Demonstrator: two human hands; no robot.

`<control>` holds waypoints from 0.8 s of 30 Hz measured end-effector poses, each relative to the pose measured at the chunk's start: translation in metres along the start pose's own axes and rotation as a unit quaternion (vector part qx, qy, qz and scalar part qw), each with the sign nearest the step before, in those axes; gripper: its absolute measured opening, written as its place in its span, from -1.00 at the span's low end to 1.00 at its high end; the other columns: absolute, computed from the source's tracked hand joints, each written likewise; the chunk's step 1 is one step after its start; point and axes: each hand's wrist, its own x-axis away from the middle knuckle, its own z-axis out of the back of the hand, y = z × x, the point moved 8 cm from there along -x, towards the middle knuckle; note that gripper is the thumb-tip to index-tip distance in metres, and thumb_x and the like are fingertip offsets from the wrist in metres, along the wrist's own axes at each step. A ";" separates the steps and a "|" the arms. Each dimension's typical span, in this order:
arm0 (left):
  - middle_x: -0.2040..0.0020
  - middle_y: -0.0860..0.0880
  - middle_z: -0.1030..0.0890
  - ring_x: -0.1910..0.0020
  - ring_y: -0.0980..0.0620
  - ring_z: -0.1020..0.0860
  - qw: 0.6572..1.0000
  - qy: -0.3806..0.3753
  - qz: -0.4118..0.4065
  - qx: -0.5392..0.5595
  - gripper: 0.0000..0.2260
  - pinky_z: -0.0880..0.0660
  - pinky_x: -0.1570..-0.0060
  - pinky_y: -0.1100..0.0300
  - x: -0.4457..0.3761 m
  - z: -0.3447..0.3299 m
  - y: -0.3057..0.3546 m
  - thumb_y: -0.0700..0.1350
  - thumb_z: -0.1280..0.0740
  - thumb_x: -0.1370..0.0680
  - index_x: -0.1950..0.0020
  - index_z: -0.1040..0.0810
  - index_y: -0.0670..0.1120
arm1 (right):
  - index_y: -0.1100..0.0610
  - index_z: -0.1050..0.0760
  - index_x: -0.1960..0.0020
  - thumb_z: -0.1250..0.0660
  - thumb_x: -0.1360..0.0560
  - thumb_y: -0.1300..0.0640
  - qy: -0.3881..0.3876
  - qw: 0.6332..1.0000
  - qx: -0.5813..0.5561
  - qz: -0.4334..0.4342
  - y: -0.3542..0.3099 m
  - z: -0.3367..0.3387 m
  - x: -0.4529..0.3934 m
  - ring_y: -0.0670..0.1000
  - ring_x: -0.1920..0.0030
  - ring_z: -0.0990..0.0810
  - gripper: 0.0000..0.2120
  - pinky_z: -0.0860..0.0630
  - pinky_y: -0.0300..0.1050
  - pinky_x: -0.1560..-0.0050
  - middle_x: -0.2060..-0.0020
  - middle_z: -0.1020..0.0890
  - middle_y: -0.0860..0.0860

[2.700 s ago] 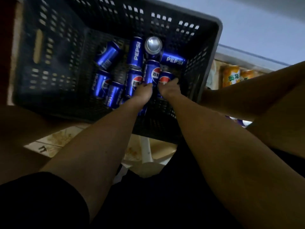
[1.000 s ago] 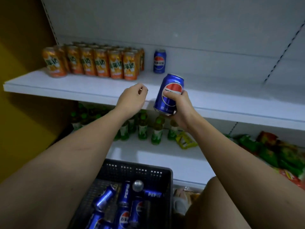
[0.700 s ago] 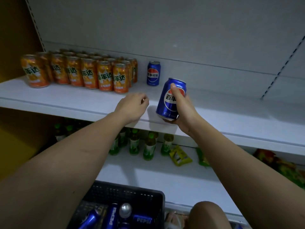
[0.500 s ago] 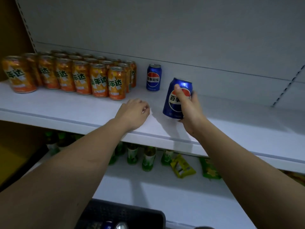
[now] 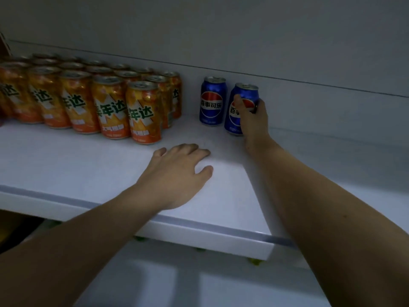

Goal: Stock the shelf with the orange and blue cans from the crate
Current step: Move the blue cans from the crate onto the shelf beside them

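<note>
Gripping a blue can [image 5: 240, 111] near the back of the white shelf [image 5: 88, 165], the right hand [image 5: 252, 120] has its fingers curled round it, just beside a second blue can [image 5: 212, 100] at nine o'clock. Orange cans [image 5: 110, 105] stand in rows further toward nine o'clock. The left hand [image 5: 177, 173] rests flat, fingers relaxed, below the grey back wall [image 5: 221, 29].

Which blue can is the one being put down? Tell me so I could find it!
Look at the white shelf and go past the block of orange cans to the right. Two blue cans stand together near the back wall. It is the right-hand blue can, the only one with the right hand wrapped round it.
</note>
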 end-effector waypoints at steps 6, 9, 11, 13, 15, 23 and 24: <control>-0.55 0.18 -0.17 -0.51 0.15 -0.11 1.000 0.001 0.004 0.010 -0.57 0.01 -0.50 0.01 0.000 0.001 -0.001 0.21 0.02 -0.64 -0.53 -0.16 0.24 | 0.10 -0.33 -0.47 -0.42 -0.51 0.00 -0.017 0.998 0.049 0.031 0.011 -0.007 -0.016 -0.01 -0.15 -0.60 -0.41 -0.60 -0.20 -0.04 -0.31 -0.49 0.12; -0.55 0.18 -0.16 -0.52 0.15 -0.10 1.000 -0.004 0.007 0.014 -0.57 0.03 -0.51 0.00 0.000 0.001 0.001 0.20 0.01 -0.64 -0.53 -0.16 0.24 | 0.17 -0.20 -0.54 -0.34 -0.59 0.16 -0.035 0.995 0.079 0.042 0.012 -0.009 -0.018 -0.03 -0.17 -0.58 -0.41 -0.58 -0.20 -0.08 -0.30 -0.52 0.09; -0.55 0.18 -0.16 -0.52 0.15 -0.10 1.000 -0.006 0.008 0.017 -0.57 0.03 -0.51 0.00 0.002 0.002 0.002 0.20 0.01 -0.64 -0.52 -0.17 0.25 | 0.18 -0.11 -0.58 -0.31 -0.60 0.13 -0.028 0.994 0.098 0.047 0.011 -0.011 -0.017 0.03 -0.27 -0.52 -0.37 -0.55 -0.09 -0.20 -0.37 -0.45 0.12; -0.55 0.19 -0.17 -0.51 0.15 -0.11 1.000 -0.004 0.010 0.020 -0.57 0.02 -0.51 0.00 0.003 0.003 0.001 0.20 0.00 -0.64 -0.52 -0.18 0.25 | 0.15 0.04 -0.61 -0.27 -0.63 0.09 -0.019 0.993 0.114 0.037 0.011 -0.014 -0.015 0.08 -0.42 -0.38 -0.31 -0.42 -0.05 -0.36 -0.48 -0.27 0.14; -0.54 0.19 -0.19 -0.51 0.15 -0.13 1.000 0.000 0.010 0.021 -0.57 0.01 -0.50 0.02 0.002 0.004 0.001 0.21 -0.01 -0.64 -0.51 -0.19 0.25 | 0.17 0.12 -0.61 -0.22 -0.65 0.07 -0.005 0.990 0.142 0.019 0.011 -0.013 -0.010 0.09 -0.47 -0.27 -0.30 -0.31 -0.15 -0.36 -0.52 -0.10 0.15; -0.50 0.14 -0.31 -0.46 0.09 -0.26 0.999 0.017 0.011 0.036 -0.57 -0.15 -0.42 0.03 0.001 0.007 -0.001 0.20 -0.08 -0.62 -0.48 -0.31 0.17 | 0.25 -0.13 -0.55 -0.27 -0.62 -0.04 -0.006 0.982 0.178 -0.059 -0.002 -0.003 0.037 0.11 -0.38 -0.38 -0.36 -0.26 -0.27 -0.16 -0.49 -0.27 0.17; -0.49 0.11 -0.35 -0.44 0.05 -0.30 0.999 0.022 0.012 0.040 -0.57 -0.20 -0.39 0.03 0.000 0.009 0.000 0.18 -0.11 -0.62 -0.48 -0.34 0.14 | 0.23 -0.28 -0.47 -0.26 -0.62 -0.02 -0.019 0.982 0.174 -0.071 -0.006 -0.003 0.050 0.10 -0.25 -0.48 -0.48 -0.34 -0.22 -0.14 -0.38 -0.42 0.17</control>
